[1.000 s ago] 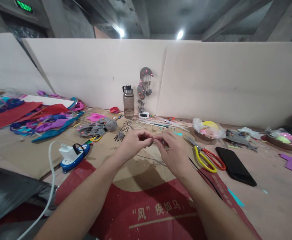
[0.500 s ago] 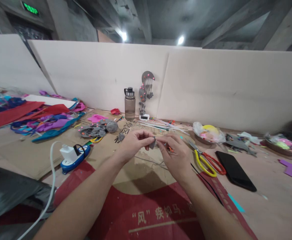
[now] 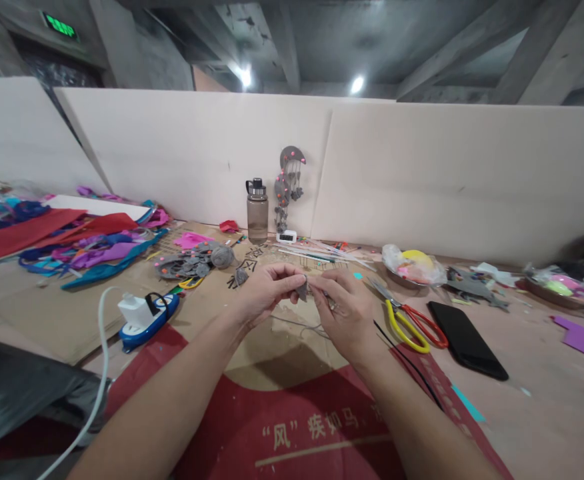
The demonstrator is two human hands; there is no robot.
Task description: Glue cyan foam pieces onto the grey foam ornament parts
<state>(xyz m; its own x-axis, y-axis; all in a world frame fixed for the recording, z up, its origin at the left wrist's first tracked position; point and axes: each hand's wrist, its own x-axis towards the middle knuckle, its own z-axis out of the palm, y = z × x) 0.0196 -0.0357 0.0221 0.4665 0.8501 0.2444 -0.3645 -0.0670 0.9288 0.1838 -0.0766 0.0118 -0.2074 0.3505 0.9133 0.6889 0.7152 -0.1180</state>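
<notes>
Between thumb and fingers, my left hand (image 3: 275,291) pinches a small piece of grey felt (image 3: 302,291) above the middle of the table. My right hand (image 3: 343,303) is closed right beside the felt, its thumb and forefinger pressed together; what lies between them is too small to make out. A thin grey cord (image 3: 297,323) trails on the cardboard below both hands. Left of my hands lie a ball of grey yarn (image 3: 223,255) and a heap of grey felt pieces (image 3: 187,261) with pink and orange dots.
Scissors (image 3: 407,323) with yellow and red handles and a black phone (image 3: 467,340) lie at the right. A water bottle (image 3: 257,217) and a grey felt hanging ornament (image 3: 291,177) are at the back. A blue power strip (image 3: 151,321) sits at the left.
The grey felt piece has turned a little in my left fingers and now shows a point downward. My right fingertips stay close beside it. The view has shifted slightly.
</notes>
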